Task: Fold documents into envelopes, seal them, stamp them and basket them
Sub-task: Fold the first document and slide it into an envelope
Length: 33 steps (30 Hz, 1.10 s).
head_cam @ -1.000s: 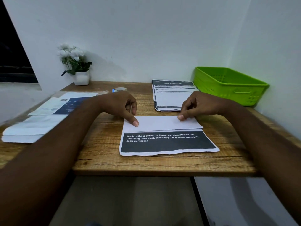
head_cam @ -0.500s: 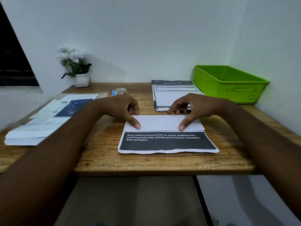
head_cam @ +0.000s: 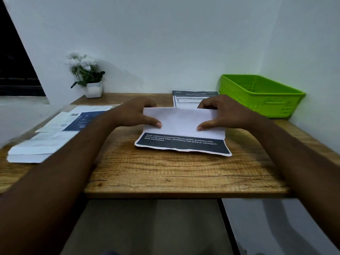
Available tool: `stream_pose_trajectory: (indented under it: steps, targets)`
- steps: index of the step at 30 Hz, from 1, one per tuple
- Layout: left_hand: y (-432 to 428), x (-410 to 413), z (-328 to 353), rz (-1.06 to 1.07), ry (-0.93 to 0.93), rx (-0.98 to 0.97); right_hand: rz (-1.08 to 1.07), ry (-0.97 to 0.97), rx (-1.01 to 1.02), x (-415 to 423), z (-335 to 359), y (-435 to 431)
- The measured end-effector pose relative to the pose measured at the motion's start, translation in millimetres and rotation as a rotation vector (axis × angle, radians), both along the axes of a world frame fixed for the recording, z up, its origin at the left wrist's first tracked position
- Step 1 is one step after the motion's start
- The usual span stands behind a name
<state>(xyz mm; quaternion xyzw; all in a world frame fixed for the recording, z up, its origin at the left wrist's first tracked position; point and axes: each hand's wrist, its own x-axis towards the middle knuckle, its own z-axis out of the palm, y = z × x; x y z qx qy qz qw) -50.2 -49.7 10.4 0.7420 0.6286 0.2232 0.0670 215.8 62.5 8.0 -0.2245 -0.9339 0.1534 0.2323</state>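
Observation:
A partly folded document (head_cam: 181,122) lies on the wooden desk (head_cam: 165,172), its white folded part raised off the surface and its black printed strip flat at the front. My left hand (head_cam: 134,115) pinches the fold's left end, thumb on the front and fingers behind. At the right end my right hand (head_cam: 219,113) pinches it the same way. A stack of further documents (head_cam: 185,97) lies behind, partly hidden by the raised fold. The green basket (head_cam: 261,94) stands at the back right. Envelopes (head_cam: 42,146) are piled at the left.
A white pot with white flowers (head_cam: 88,76) stands at the back left by the wall. Printed sheets (head_cam: 77,118), one with a blue panel, lie beside the envelopes. The wall closes in on the right behind the basket. The desk's front edge runs below the document.
Both hands went from pressing the folded part flat to pinching its ends, and the folded part has lifted off the desk toward me.

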Motion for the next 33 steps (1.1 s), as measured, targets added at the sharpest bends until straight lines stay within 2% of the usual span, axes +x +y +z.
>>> stream_pose_trajectory:
  steps: [8, 11, 13, 17, 20, 23, 26, 30, 33]
  targets:
    - [-4.8, -10.8, 5.2, -0.041, -0.116, -0.164, 0.044, -0.007, 0.005, 0.9, 2.3, -2.9]
    - [-11.9, -12.7, 8.3, -0.141, -0.256, -0.193, 0.044, -0.057, 0.017, 0.2, 2.2, -7.1]
    - [-13.3, -13.9, 9.1, -0.163, -0.325, -0.201, 0.033, -0.099, 0.065, -0.6, 2.1, -10.6]
    - [-9.8, -13.0, 7.0, -0.191, -0.326, -0.293, -0.041, -0.252, 0.234, -3.1, 2.8, -26.2]
    - [-11.2, -8.9, 8.0, -0.204, -0.252, -0.398, -0.105, -0.337, 0.337, 2.6, 1.6, -40.8]
    - [-9.1, -2.3, 4.6, -0.18, -0.154, -0.424, -0.109, -0.41, 0.379, 12.4, -5.2, -51.4]
    - [-7.2, 9.7, 1.7, -0.196, -0.039, -0.392, -0.13, -0.521, 0.264, 25.1, -9.8, -63.2]
    - [-17.7, 25.0, 0.7, -0.2, 0.091, -0.262, -0.098, -0.539, 0.053, 38.1, -18.4, -80.3]
    - [-37.3, 39.4, -7.6, -0.207, 0.174, -0.128, -0.089, -0.553, 0.038, 39.5, -22.8, -89.8]
